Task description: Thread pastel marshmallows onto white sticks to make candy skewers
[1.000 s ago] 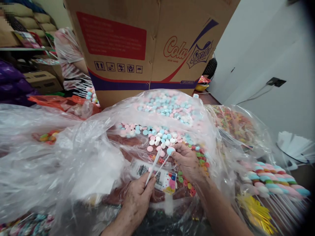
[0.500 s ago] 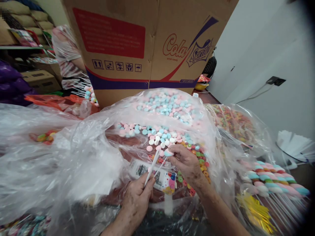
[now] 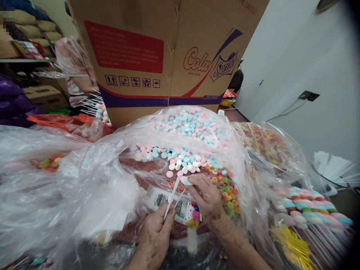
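My left hand [image 3: 157,230] is closed around thin white sticks [image 3: 172,197] that point up and away. My right hand [image 3: 206,198] pinches a small pink and blue marshmallow [image 3: 185,180] at the tip of one stick. Whether the stick has entered it I cannot tell. Just beyond lie loose pink, white and blue round sweets [image 3: 184,162], spilling from a large clear plastic bag [image 3: 194,125]. Under my hands is a printed packet [image 3: 182,210]. Beside my right hand are coloured ring gummies [image 3: 229,195].
A big cardboard box [image 3: 135,86] stands behind the bag. Finished marshmallow skewers [image 3: 315,206] and gold twist ties [image 3: 295,247] lie at right. Crumpled clear plastic [image 3: 56,198] covers the left. A person [image 3: 74,67] is at back left.
My right hand has shifted slightly left with the marshmallow, whose pink side now shows more. My left hand keeps its hold on the sticks. The view has tilted up a little.
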The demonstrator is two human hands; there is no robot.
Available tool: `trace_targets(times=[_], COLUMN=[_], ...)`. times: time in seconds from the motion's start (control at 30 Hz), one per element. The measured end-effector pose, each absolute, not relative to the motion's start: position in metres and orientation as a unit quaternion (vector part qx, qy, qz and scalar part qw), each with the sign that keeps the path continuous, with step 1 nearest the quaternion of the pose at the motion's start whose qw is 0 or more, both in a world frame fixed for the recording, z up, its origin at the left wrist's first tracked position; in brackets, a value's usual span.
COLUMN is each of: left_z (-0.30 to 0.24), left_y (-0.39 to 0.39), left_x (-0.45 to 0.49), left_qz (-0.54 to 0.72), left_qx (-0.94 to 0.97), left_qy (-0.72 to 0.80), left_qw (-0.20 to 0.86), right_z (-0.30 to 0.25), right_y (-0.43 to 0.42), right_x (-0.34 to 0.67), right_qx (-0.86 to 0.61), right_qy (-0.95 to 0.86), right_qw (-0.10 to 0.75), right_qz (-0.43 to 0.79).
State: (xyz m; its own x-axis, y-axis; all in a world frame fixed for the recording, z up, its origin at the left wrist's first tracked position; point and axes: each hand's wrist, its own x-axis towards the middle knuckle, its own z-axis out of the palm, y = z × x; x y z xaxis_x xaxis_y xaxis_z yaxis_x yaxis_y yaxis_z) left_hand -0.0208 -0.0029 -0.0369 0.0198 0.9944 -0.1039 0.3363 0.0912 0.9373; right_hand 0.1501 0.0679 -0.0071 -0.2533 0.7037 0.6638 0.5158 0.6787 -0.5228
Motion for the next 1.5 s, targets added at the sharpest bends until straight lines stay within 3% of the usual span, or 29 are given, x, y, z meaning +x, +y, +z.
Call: trace_targets(times=[0.37,0.77,0.9,1.03,1.17,1.3,1.4,1.5], left_z=[-0.036,-0.039,-0.028,-0.029,-0.036,-0.037,-0.035,-0.034], left_y=[-0.004,-0.004,-0.005,-0.005,-0.004,-0.004,-0.004,-0.004], left_x=[-0.023,-0.025,-0.021,-0.02,-0.021,-0.02,-0.02,-0.02], left_qz=[0.378,0.416,0.43,0.439,0.45,0.463,0.463,0.467], left_qx=[0.565,0.527,0.503,0.484,0.459,0.44,0.443,0.444], left_qy=[0.581,0.58,0.584,0.584,0.576,0.578,0.577,0.574], left_qw=[0.447,0.463,0.47,0.482,0.505,0.508,0.506,0.505], right_z=[-0.015,-0.005,0.013,0.018,0.009,0.003,0.0,-0.004], right_y=[0.047,0.027,0.049,0.077,0.088,0.091,0.094,0.098], right_x=[0.133,0.129,0.159,0.179,0.172,0.164,0.167,0.17], right_qx=[-0.432,-0.41,-0.522,-0.603,-0.577,-0.561,-0.553,-0.543], right_qy=[-0.727,-0.798,-0.738,-0.742,-0.807,-0.826,-0.831,-0.826], right_qw=[0.519,0.401,0.4,0.275,0.126,0.048,0.061,0.14], right_qz=[0.126,0.183,0.153,0.098,0.029,-0.016,0.004,0.057])
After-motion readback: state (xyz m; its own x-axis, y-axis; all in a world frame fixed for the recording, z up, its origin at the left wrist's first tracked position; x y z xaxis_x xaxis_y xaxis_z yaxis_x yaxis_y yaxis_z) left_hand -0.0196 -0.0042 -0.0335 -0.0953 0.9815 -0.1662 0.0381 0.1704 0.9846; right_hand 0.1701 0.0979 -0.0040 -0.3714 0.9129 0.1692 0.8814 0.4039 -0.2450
